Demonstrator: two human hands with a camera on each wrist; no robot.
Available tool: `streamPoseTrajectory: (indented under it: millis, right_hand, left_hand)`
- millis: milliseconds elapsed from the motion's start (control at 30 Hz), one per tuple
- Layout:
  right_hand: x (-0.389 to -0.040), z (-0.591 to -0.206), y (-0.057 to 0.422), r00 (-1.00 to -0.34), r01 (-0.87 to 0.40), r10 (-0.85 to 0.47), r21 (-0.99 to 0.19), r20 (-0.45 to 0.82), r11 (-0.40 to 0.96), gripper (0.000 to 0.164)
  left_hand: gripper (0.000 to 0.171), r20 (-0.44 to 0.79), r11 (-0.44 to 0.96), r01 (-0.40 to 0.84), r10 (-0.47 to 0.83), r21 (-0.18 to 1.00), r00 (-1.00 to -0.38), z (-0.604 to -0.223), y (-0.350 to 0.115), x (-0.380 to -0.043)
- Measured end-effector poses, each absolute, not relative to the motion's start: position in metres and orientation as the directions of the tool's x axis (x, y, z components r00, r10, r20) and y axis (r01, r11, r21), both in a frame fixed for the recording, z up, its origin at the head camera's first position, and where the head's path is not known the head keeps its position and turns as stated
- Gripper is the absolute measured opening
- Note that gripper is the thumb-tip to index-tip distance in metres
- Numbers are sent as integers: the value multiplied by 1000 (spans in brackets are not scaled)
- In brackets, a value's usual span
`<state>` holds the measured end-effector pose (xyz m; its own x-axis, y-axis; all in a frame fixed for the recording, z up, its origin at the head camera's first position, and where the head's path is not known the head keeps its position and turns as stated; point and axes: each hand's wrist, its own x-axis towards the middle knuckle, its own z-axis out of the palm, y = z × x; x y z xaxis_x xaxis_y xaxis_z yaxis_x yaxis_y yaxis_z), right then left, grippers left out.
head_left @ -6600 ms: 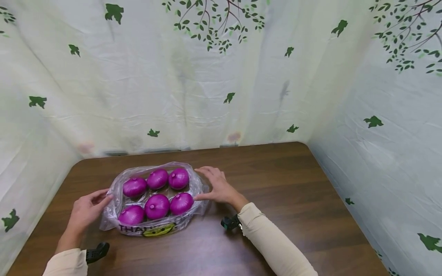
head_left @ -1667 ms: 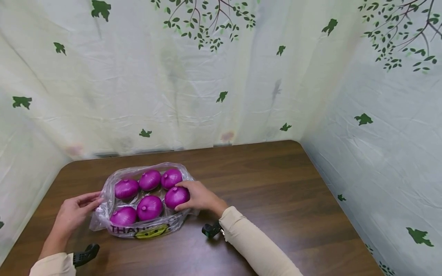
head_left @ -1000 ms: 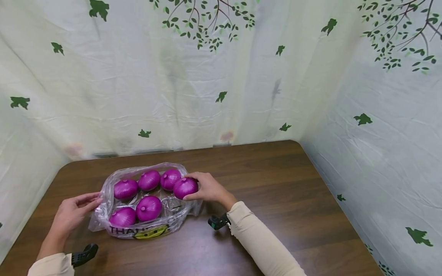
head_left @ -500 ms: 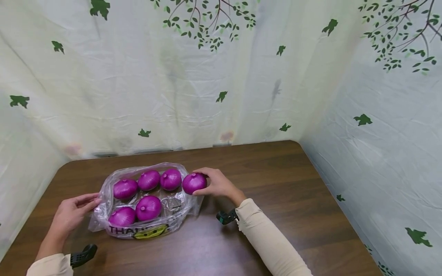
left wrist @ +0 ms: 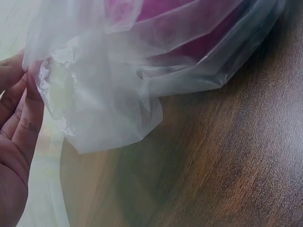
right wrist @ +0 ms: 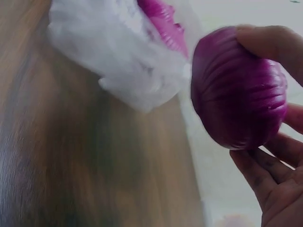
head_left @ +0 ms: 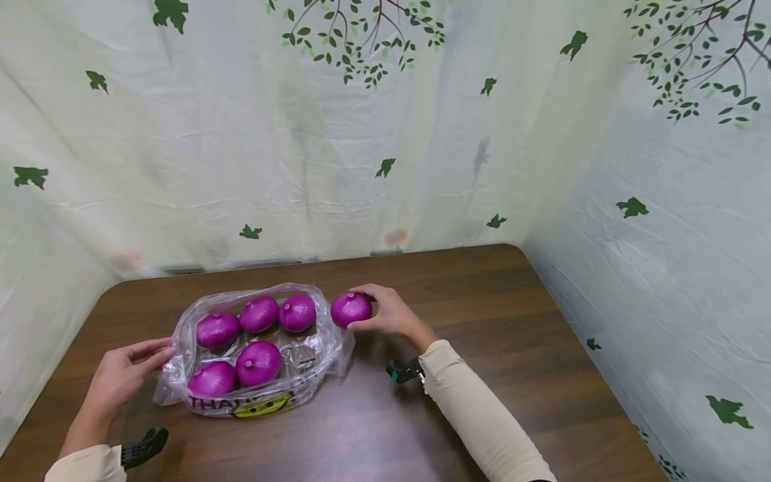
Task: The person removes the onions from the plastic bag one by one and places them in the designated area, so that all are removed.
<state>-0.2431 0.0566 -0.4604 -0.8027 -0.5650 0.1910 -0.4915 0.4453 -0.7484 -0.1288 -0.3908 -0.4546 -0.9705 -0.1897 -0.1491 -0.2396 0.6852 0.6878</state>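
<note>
My right hand (head_left: 395, 316) holds a purple onion (head_left: 351, 309) between thumb and fingers, raised just off the right end of a clear plastic bag (head_left: 337, 345). In the right wrist view the held onion (right wrist: 236, 90) looks ribbed and glossy, with the thumb across one side and fingertips on the opposite side. The bag lies with its mouth spread wide and shows dark lettering and a yellow print on its front. Several more onions (head_left: 259, 363) sit inside, with a bare patch at the front right. At the bag's left end, my left hand (head_left: 114, 378) pinches the film (left wrist: 102, 113).
Under the bag is a brown wood-grain table (head_left: 476, 301), which extends to the right and toward the front. White curtains (head_left: 337, 167) with green leaf prints hang behind the table and along both sides. Each wrist wears a black camera (head_left: 144, 447).
My right hand took hold of the front right onion, lifted it out of the bag and carried it to the right and back. My left hand stays at the bag's left end.
</note>
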Motion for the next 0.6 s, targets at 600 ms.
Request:
streamPoseTrajectory:
  millis: [600]
  right_hand:
    - [-267, -471, 77, -832, -456, -525, -758, 178, 467, 65]
  left_hand:
    - [70, -188, 667, -272, -196, 693, -962, -454, -389, -129]
